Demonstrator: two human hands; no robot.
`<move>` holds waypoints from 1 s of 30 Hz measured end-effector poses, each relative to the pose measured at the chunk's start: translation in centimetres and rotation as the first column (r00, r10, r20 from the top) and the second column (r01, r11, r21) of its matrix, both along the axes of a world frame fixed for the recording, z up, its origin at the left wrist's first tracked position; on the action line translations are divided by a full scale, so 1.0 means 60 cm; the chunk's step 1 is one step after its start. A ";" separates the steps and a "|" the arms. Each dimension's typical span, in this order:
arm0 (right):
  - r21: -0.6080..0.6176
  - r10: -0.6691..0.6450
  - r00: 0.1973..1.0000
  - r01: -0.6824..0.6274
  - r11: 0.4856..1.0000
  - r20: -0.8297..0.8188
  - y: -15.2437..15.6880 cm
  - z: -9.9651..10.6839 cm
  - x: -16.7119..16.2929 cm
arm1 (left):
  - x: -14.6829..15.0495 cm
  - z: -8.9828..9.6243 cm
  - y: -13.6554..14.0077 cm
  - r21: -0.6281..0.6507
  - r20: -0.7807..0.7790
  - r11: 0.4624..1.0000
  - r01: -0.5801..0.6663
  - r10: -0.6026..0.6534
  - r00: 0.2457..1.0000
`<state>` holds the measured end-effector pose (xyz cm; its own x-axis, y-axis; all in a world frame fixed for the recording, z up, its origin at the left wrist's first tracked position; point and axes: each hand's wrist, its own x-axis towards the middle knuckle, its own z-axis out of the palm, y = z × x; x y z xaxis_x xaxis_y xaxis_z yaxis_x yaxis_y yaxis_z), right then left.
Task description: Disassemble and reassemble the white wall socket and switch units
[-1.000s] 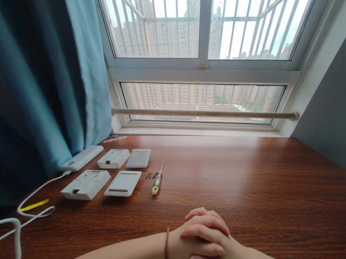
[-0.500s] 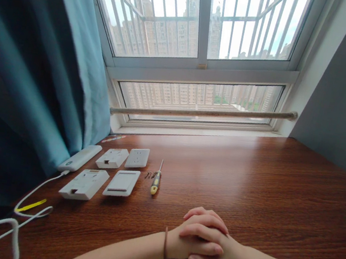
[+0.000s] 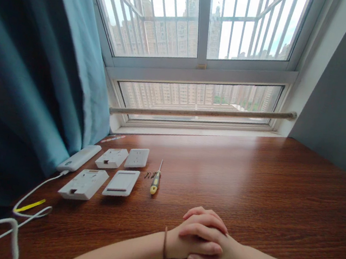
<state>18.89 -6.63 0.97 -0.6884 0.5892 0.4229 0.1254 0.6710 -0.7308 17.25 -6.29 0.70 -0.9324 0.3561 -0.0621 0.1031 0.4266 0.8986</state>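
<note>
The left hand [image 3: 187, 242] and right hand [image 3: 233, 258] are clasped together, fingers interlaced and curled over each other, at the near edge of the wooden surface [image 3: 267, 197]; whether they touch it cannot be told. A thin brown bracelet [image 3: 164, 245] circles the left wrist. Ahead and to the left of the hands lies a screwdriver [image 3: 155, 182], its yellow-and-dark handle toward them and its shaft pointing away. Small screws [image 3: 149, 175] lie just beyond its handle's left side. Farther left sit a white rocker switch plate [image 3: 122, 181] and, beyond it, a socket faceplate [image 3: 137, 158]. Left of these stand a nearer mounting box [image 3: 84, 183] and a farther mounting box [image 3: 112, 158], both white. Past them, farthest left, a white power strip-like block [image 3: 80, 158] lies by the blue curtain [image 3: 77, 88], with a white cable [image 3: 30, 192] at its near end.
</note>
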 end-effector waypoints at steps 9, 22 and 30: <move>0.001 0.000 1.000 0.000 1.000 0.010 -0.001 0.003 0.001 | 0.043 0.017 0.046 0.044 -0.126 0.936 -0.350 0.353 0.927; -0.014 0.005 0.999 -0.004 1.000 0.038 -0.002 0.013 0.000 | 0.034 0.004 0.066 0.067 -0.018 0.898 -0.435 0.437 0.899; -0.014 0.004 1.000 -0.004 1.000 0.029 -0.001 0.011 0.001 | 0.025 0.001 0.044 0.047 0.133 0.967 -0.249 0.241 0.961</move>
<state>18.94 -6.69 1.60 -0.7026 0.5921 0.3946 0.1437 0.6612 -0.7364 18.73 -3.63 0.75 -0.9778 0.1246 -0.1684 -0.1123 0.3669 0.9234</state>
